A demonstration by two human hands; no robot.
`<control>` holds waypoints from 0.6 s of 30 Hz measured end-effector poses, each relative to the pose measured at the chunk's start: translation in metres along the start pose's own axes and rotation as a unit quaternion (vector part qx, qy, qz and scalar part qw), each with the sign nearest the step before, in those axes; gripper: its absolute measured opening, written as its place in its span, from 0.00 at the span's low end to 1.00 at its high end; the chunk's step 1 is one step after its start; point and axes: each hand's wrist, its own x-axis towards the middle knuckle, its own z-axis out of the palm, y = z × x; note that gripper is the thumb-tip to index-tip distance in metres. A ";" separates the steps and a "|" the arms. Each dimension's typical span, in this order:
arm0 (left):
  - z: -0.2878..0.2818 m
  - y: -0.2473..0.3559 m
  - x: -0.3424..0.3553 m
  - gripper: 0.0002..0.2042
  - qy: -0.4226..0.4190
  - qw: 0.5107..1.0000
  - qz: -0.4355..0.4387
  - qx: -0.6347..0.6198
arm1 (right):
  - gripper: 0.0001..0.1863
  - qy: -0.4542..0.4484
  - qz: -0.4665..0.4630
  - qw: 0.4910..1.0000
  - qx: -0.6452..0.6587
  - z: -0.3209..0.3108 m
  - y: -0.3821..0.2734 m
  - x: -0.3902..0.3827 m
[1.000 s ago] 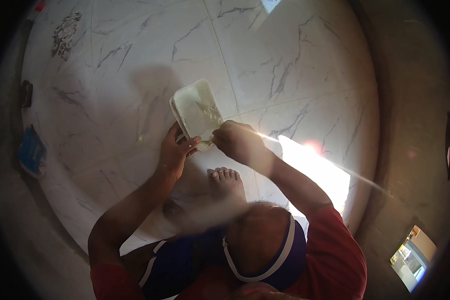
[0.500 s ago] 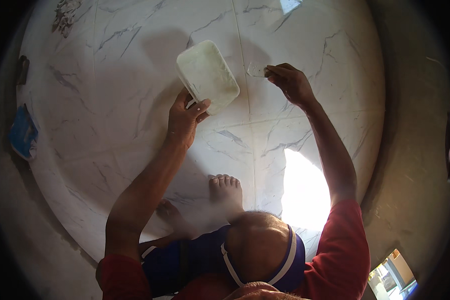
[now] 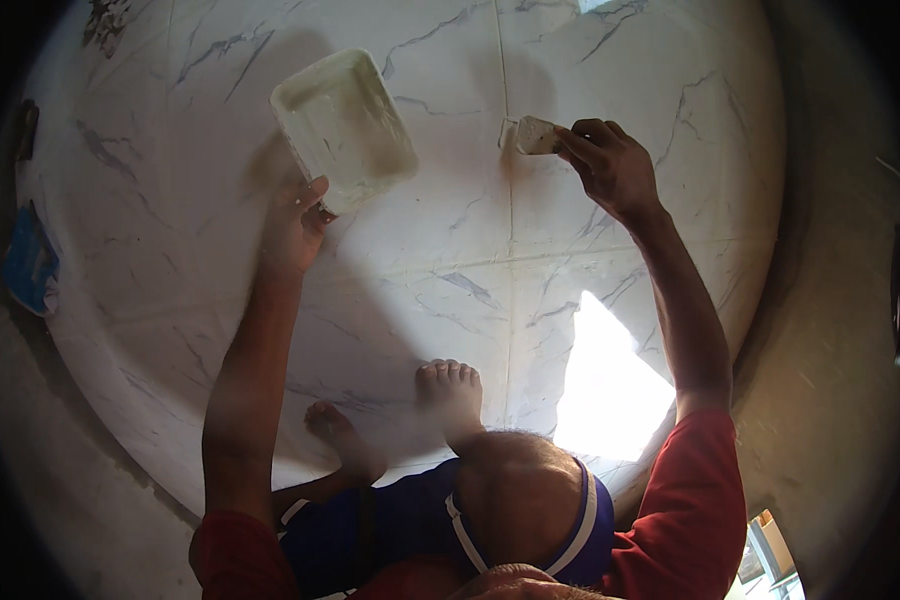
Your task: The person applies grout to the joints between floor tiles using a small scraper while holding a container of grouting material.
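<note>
The person's left hand [image 3: 295, 222], left of the frame's centre, is closed on the near corner of a pale rectangular tub [image 3: 345, 130], with the thumb over the rim and the other fingers mostly hidden by the tub's side. The tub lies just beyond that hand, up and to its right, in the upper middle of the frame, tilted so that its open face shows.

The right hand [image 3: 612, 170], right of centre in the upper half, pinches a small pale flat piece [image 3: 537, 136] between thumb and fingers. This piece juts out leftward from the fingertips, well apart from the tub, and appears over a joint line of the marbled tile floor [image 3: 560, 225]; whether it touches the tile cannot be told.

A bare foot [image 3: 450, 395] stands below centre, left of a bright patch of light [image 3: 610, 390]. A blue object [image 3: 32, 262] sits at the left edge.
</note>
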 end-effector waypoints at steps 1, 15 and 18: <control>0.003 -0.002 0.005 0.33 -0.001 1.000 -0.003 -0.002 | 0.16 0.008 -0.001 1.000 -0.008 -0.002 0.000 0.000; 0.010 -0.006 0.004 0.38 -0.030 0.999 0.023 -0.025 | 0.14 -0.081 0.036 0.995 -0.032 -0.009 -0.033 -0.020; 0.014 -0.006 0.006 0.39 -0.034 0.999 0.031 -0.024 | 0.14 -0.050 0.027 0.998 -0.038 -0.013 -0.025 -0.009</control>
